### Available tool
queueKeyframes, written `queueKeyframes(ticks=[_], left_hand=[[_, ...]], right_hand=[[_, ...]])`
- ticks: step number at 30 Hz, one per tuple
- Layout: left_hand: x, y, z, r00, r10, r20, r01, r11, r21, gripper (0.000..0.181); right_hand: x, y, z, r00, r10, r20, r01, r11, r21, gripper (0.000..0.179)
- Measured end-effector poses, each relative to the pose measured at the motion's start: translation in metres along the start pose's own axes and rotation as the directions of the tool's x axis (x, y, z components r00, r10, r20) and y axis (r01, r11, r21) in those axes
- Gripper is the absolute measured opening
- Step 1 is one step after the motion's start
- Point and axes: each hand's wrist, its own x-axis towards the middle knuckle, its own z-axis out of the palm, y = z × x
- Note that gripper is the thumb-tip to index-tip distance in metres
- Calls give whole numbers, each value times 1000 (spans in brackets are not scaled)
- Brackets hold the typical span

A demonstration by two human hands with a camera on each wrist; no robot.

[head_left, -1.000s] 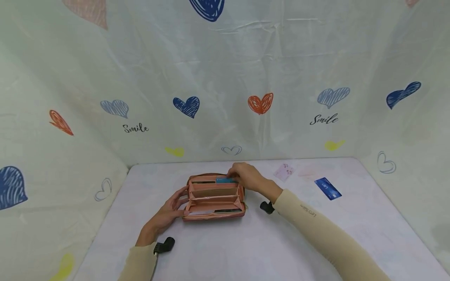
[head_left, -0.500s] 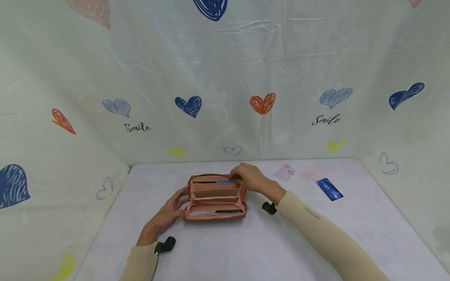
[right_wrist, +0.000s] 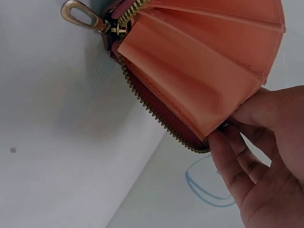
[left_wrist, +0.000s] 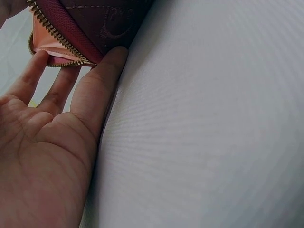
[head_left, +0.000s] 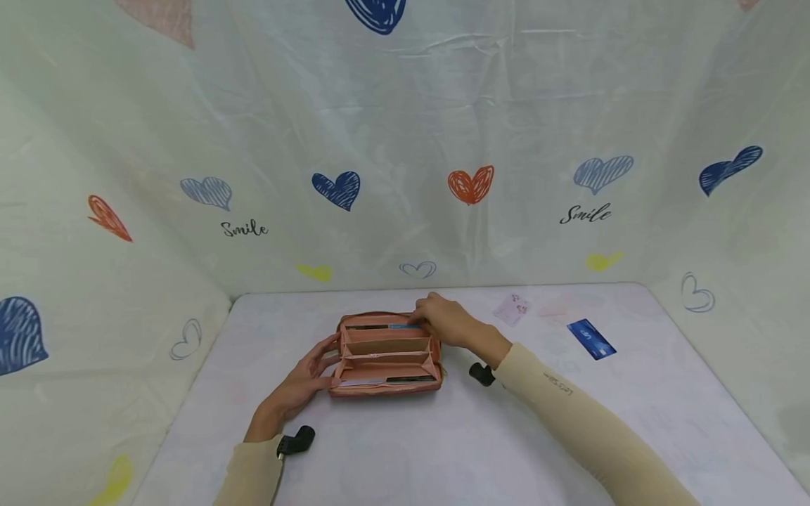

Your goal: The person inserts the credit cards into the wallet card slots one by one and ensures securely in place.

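A salmon-pink zip wallet (head_left: 387,365) lies unzipped on the table, its folds spread. At its left end my left hand (head_left: 300,386) grips it, the thumb (left_wrist: 97,90) against the outer face and other fingers at the zipped edge. My right hand (head_left: 448,320) is at the back right corner, fingers curled at the right end of a light blue card (head_left: 400,326) in the rear slot. In the right wrist view the fingertips (right_wrist: 223,147) meet the wallet's edge and hide the card.
A dark blue bank card (head_left: 591,339) lies at the table's right. Nearer the back is a small pink patterned card (head_left: 511,310). Other cards (head_left: 410,379) sit in the wallet's front slot. A heart-printed curtain (head_left: 405,140) surrounds the table (head_left: 392,450).
The light blue card has gone lower in the rear slot, so less of it shows than a second ago. The right hand stays at that corner; the left hand has not moved.
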Motion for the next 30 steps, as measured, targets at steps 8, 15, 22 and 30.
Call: queueKeyframes(ticks=[8, 15, 22, 30], left_hand=[[0, -2, -1, 1000, -5, -5, 5, 1000, -3, 95], [0, -4, 1, 1000, -17, -19, 17, 1000, -10, 97], [0, -2, 1, 1000, -5, -11, 5, 1000, -26, 97], [1, -1, -1, 1000, -13, -4, 13, 1000, -19, 96]], right_hand=[[-5, 8, 7, 997, -8, -79, 20, 989, 147, 24], [-22, 16, 16, 956, 34, -292, 93, 908, 409, 25], [-41, 30, 17, 912, 216, -349, -7, 859, 512, 28], [-71, 66, 20, 857, 388, -338, -125, 795, 594, 32]])
